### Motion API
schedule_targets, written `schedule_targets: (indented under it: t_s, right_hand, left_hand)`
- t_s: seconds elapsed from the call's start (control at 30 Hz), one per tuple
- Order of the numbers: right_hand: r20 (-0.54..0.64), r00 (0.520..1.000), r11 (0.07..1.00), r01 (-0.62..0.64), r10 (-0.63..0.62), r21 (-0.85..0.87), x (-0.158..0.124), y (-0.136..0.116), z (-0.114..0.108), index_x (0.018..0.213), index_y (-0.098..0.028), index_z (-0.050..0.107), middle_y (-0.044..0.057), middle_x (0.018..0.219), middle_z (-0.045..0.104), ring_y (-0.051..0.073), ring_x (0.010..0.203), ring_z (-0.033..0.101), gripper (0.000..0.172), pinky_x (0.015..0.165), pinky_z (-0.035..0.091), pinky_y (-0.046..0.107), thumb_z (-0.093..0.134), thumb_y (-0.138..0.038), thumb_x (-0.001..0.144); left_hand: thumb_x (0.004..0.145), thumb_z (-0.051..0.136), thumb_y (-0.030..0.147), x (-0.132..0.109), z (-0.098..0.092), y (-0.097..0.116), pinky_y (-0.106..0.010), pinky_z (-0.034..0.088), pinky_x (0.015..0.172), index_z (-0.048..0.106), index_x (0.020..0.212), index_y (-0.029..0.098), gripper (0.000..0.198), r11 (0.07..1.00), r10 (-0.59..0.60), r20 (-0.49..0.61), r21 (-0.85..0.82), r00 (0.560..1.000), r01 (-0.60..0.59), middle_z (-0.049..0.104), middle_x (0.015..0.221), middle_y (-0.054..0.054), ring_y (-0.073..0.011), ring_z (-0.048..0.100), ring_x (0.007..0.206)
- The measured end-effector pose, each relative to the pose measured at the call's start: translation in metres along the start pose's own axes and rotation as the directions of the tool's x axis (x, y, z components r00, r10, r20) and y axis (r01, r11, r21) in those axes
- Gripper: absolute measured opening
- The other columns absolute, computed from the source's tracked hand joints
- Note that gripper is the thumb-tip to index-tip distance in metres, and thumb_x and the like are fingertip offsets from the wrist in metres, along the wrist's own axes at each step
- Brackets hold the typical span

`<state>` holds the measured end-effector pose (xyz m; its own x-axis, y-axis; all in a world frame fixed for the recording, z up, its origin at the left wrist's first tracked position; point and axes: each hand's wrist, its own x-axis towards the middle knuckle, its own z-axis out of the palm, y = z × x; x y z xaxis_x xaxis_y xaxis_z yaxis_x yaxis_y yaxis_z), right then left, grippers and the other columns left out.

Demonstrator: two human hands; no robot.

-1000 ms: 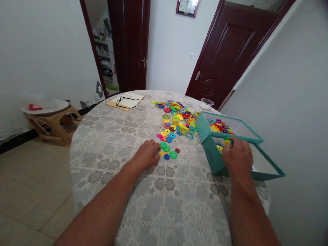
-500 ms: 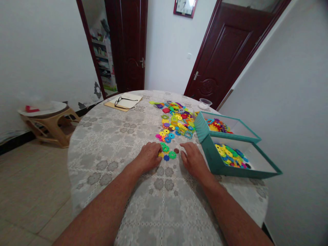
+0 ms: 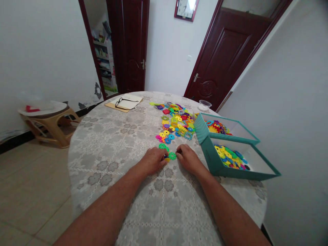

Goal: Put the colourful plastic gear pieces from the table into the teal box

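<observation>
My left hand (image 3: pixel 153 160) is closed, thumb and fingertips pinched on a yellow flower-shaped plastic disc (image 3: pixel 167 160). A blue disc shows only in part beside those fingertips. Just right of them lies a green notched disc (image 3: pixel 172 156), flat on the cloth. More green discs (image 3: pixel 163 147) lie just beyond my left fingers. My right hand (image 3: pixel 189 158) has its thumb and index finger closed together at the right side of the green disc. They cover the spot of a small brown disc, of which barely a dark bit shows.
A heap of colourful notched discs (image 3: pixel 176 118) spreads beyond my hands. At right stands a teal box (image 3: pixel 217 160) with two sections holding more discs. Glasses (image 3: pixel 119 101) rest on a notebook (image 3: pixel 130 99) at the far left. A clear bowl (image 3: pixel 205 104) sits at the back edge.
My left hand has shifted right and slightly nearer, bringing the yellow disc over by the blue one. My right hand has moved left and its fingers have closed over the brown disc.
</observation>
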<state>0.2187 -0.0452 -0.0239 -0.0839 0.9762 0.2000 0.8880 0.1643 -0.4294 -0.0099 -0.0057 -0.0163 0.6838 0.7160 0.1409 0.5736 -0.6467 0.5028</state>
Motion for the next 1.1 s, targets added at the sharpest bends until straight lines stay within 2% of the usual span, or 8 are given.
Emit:
schedule_targets:
  t_s: [0.1, 0.23, 0.37, 0.53, 0.67, 0.8, 0.87, 1.1]
  right_hand:
    - [-0.011, 0.999, 0.992, -0.052, 0.053, 0.119, 0.000, 0.001, -0.003, 0.111, -0.019, 0.065, 0.007, 0.103, 0.069, 0.020, 0.097, 0.064, 0.022, 0.089, 0.046, 0.031, 0.059, -0.017, 0.090]
    - [-0.036, 0.998, 0.974, -0.040, 0.049, 0.224, -0.002, -0.001, -0.004, 0.101, -0.020, 0.069, 0.005, 0.094, 0.071, 0.020, 0.090, 0.065, 0.015, 0.084, 0.047, 0.032, 0.058, -0.020, 0.090]
    - [0.006, 0.999, 0.937, -0.041, 0.041, 0.347, -0.004, -0.007, 0.000, 0.118, -0.019, 0.068, 0.000, 0.085, 0.068, 0.018, 0.079, 0.063, 0.029, 0.075, 0.047, 0.029, 0.061, -0.025, 0.091]
    - [0.071, 0.997, 0.989, 0.024, -0.034, 0.148, -0.003, -0.015, 0.004, 0.115, -0.019, 0.071, 0.007, 0.104, 0.073, 0.020, 0.096, 0.065, 0.028, 0.089, 0.045, 0.031, 0.064, -0.018, 0.088]
    - [0.086, 0.996, 0.995, 0.020, -0.028, 0.094, -0.002, -0.018, 0.001, 0.102, -0.018, 0.071, 0.006, 0.096, 0.071, 0.020, 0.092, 0.063, 0.016, 0.082, 0.044, 0.029, 0.063, -0.017, 0.088]
    - [0.111, 0.994, 0.990, -0.023, 0.007, 0.142, -0.001, -0.017, -0.001, 0.133, -0.016, 0.063, 0.003, 0.088, 0.071, 0.019, 0.084, 0.064, 0.043, 0.077, 0.044, 0.028, 0.062, -0.017, 0.089]
    - [0.134, 0.991, 0.988, -0.038, 0.018, 0.150, 0.000, -0.016, -0.001, 0.138, -0.016, 0.060, 0.004, 0.089, 0.073, 0.019, 0.083, 0.065, 0.049, 0.076, 0.045, 0.028, 0.062, -0.020, 0.090]
    - [0.150, 0.989, 0.991, -0.034, 0.014, 0.129, 0.002, -0.015, -0.003, 0.115, -0.021, 0.071, 0.004, 0.094, 0.075, 0.019, 0.086, 0.066, 0.026, 0.076, 0.044, 0.027, 0.064, -0.026, 0.090]
  left_hand:
    - [0.087, 0.066, 0.027, 0.002, 0.007, -0.001, -0.036, 0.045, 0.084, 0.068, 0.104, 0.024, 0.017, 0.994, 0.005, -0.024, 0.107, 1.000, -0.002, 0.071, 0.099, -0.005, -0.0253, 0.063, 0.096]
    - [0.087, 0.065, 0.027, 0.002, 0.011, -0.004, -0.038, 0.045, 0.089, 0.067, 0.104, 0.024, 0.018, 0.991, 0.005, -0.034, 0.132, 0.999, -0.001, 0.069, 0.107, -0.007, -0.0269, 0.061, 0.103]
    - [0.087, 0.065, 0.026, 0.001, 0.011, -0.004, -0.037, 0.045, 0.090, 0.064, 0.104, 0.023, 0.018, 0.994, 0.012, -0.041, 0.108, 0.999, -0.007, 0.068, 0.110, -0.007, -0.0264, 0.060, 0.103]
    - [0.084, 0.065, 0.023, 0.001, 0.010, 0.000, -0.035, 0.043, 0.085, 0.063, 0.104, 0.023, 0.019, 0.998, -0.010, -0.052, 0.060, 0.999, 0.013, 0.069, 0.104, -0.005, -0.0250, 0.059, 0.098]
    - [0.083, 0.062, 0.018, 0.002, 0.009, 0.005, -0.033, 0.042, 0.081, 0.063, 0.101, 0.024, 0.019, 1.000, 0.021, -0.042, 0.011, 0.999, -0.021, 0.069, 0.100, -0.003, -0.0228, 0.058, 0.094]
    - [0.083, 0.058, 0.015, 0.002, 0.010, 0.007, -0.031, 0.041, 0.078, 0.062, 0.097, 0.023, 0.016, 0.998, 0.059, -0.056, -0.017, 0.997, -0.060, 0.068, 0.096, -0.003, -0.0211, 0.057, 0.090]
    - [0.082, 0.056, 0.011, 0.003, 0.012, 0.006, -0.031, 0.041, 0.077, 0.061, 0.094, 0.022, 0.018, 0.997, 0.063, -0.089, -0.048, 0.994, -0.067, 0.067, 0.093, -0.002, -0.0200, 0.057, 0.088]
    - [0.079, 0.052, 0.008, 0.006, 0.016, -0.004, -0.028, 0.043, 0.075, 0.058, 0.089, 0.023, 0.018, 0.986, -0.038, -0.220, -0.166, 0.975, 0.001, 0.064, 0.089, 0.000, -0.0178, 0.058, 0.085]
